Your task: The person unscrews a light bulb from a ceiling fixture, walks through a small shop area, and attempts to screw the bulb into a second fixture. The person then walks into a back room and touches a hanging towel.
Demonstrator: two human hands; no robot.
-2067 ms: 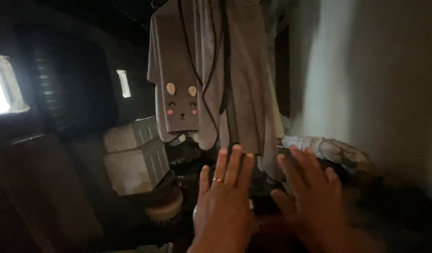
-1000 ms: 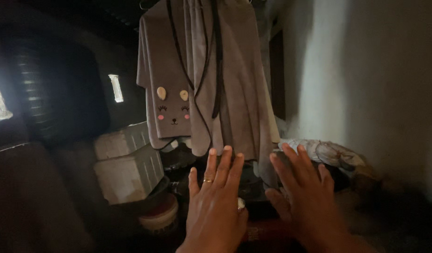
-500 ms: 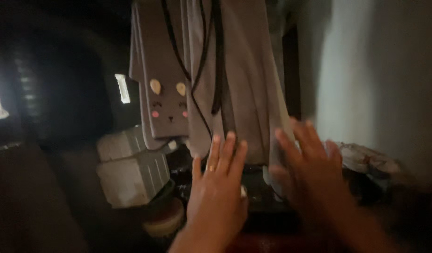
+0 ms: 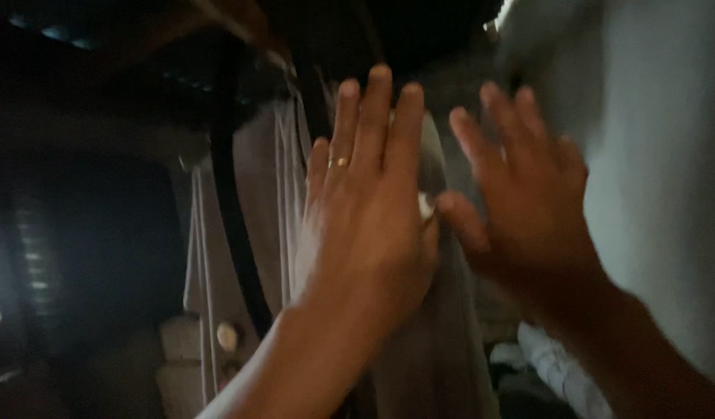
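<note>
The hanging grey garment (image 4: 256, 233) is seen just beyond the left hand (image 4: 365, 209), its length vertical; the right hand (image 4: 528, 202) is raised beside it. Both are spread flat and empty.

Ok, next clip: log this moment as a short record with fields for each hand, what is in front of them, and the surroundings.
left hand: left hand raised, open, fingers together, a gold ring on one finger, holding nothing
right hand: right hand raised, open, blurred, holding nothing
in front: grey hanging cloth with a dark strap over it; contact cannot be told
right side: pale wall
light: dim room, bright patch at the far left
</note>
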